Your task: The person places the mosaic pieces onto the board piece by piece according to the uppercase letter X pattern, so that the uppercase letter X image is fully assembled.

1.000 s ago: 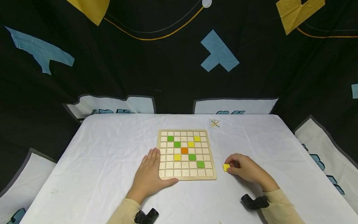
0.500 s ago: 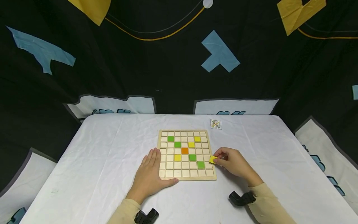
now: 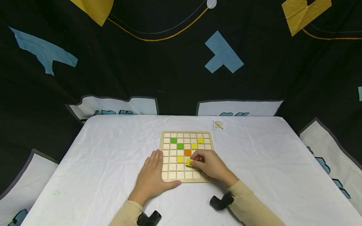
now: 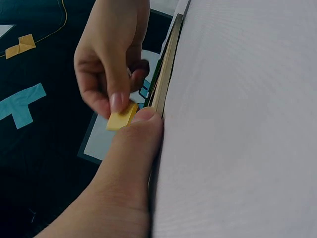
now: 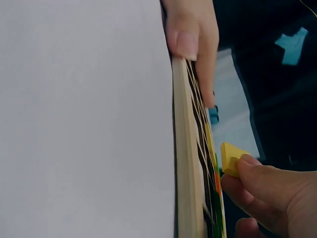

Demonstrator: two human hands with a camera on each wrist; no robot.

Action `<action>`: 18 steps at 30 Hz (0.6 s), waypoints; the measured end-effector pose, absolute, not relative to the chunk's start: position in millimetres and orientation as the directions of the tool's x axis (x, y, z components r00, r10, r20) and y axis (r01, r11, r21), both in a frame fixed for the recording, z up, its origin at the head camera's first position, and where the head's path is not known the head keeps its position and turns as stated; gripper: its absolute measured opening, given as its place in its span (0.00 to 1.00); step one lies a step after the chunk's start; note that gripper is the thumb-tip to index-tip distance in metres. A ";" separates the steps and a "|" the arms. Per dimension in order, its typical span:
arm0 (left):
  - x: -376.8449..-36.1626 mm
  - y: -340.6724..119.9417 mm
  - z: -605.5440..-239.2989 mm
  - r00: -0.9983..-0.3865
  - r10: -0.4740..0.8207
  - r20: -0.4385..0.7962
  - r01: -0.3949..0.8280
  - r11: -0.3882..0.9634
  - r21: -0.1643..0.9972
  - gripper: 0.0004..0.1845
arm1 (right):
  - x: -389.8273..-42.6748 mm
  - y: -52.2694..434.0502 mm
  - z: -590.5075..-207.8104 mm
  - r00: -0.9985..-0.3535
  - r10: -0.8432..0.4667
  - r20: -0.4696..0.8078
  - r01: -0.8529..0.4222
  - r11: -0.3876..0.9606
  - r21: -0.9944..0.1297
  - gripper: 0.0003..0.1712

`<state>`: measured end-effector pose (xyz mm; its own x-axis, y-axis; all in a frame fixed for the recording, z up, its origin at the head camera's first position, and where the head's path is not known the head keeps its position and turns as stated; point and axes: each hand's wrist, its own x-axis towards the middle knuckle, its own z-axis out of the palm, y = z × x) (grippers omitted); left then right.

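A wooden grid board (image 3: 172,180) lies on the white table, with green, yellow and orange square tiles in some of its cells. My right hand (image 3: 210,164) pinches a yellow tile (image 3: 189,162) between thumb and fingers above the lower middle of the board. In the right wrist view the yellow tile (image 5: 231,157) is held tilted, apart from the board's surface. My left hand (image 3: 151,177) rests along the board's left edge, fingers straight and thumb at the near-left corner. The right hand and forearm hide the board's lower right cells.
A small printed card (image 3: 219,126) with a coloured grid pattern lies beyond the board's far right corner. The table (image 3: 93,163) has a white cloth. A black curtain (image 3: 169,69) with blue and yellow shapes hangs behind it.
My right hand has carried the yellow tile leftward, from the table right of the board to over its lower middle. The left hand has stayed at the board's left edge.
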<state>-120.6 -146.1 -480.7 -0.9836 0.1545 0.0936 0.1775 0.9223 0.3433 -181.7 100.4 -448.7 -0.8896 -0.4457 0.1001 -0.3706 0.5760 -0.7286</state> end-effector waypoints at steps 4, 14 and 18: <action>-120.2 -146.4 -479.8 -0.982 0.157 0.102 0.183 0.923 0.340 0.74 | -181.9 87.9 -449.5 -0.874 -0.469 0.125 -0.406 0.565 -0.718 0.05; -120.0 -146.1 -479.0 -0.982 0.160 0.099 0.184 0.922 0.341 0.74 | -176.5 66.3 -448.1 -0.845 -0.518 0.134 -0.451 0.555 -0.699 0.05; -120.3 -146.7 -479.2 -0.981 0.161 0.105 0.187 0.922 0.338 0.74 | -177.4 60.5 -448.1 -0.837 -0.530 0.137 -0.467 0.561 -0.683 0.05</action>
<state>-120.3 -146.7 -479.2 -0.9815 0.1605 0.1047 0.1869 0.9224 0.3379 -177.4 60.5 -448.1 -0.8366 -0.5303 0.1372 -0.4675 0.5607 -0.6834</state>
